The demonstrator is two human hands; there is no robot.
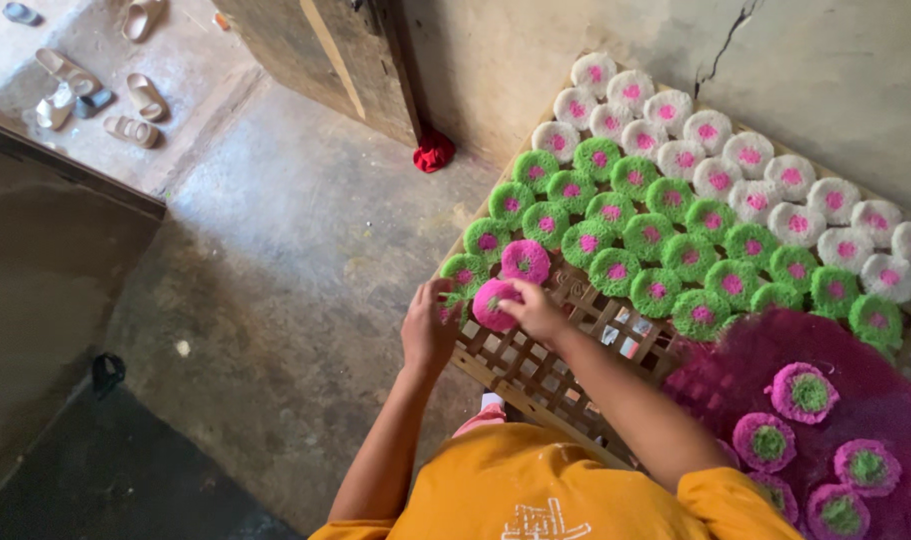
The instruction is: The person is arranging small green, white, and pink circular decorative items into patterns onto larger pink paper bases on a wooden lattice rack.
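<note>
Nearest the camera, an orange shirt point(535, 490), both bare arms reaching forward from it to the wooden lattice frame point(535, 375) — the landmark here. Left hand point(428, 325) curled over the frame's near left edge, fingers bent down onto the wood just beside a green pom-pom with a pink centre point(464, 274); whether anything sits inside that grip, cannot tell. Right hand point(532, 308) just inside the same corner of the frame, fingertips pinching a pink pom-pom point(492, 305) pressed onto the lattice. Directly beyond it on the frame, a second pink pom-pom point(525, 261). At the frame's near right, a heap of magenta pom-pom work with green centres point(803, 392). Further across the frame, rows of green pom-poms point(647, 236) — pink centres throughout. Along the frame's far edge, against the cracked wall, rows of white pom-poms point(720, 150), also pink-centred. Left of the frame, bare concrete floor point(275, 270); past the frame's far left corner, a red cloth point(434, 152) by a door, and sandals point(135, 100) well beyond.
</note>
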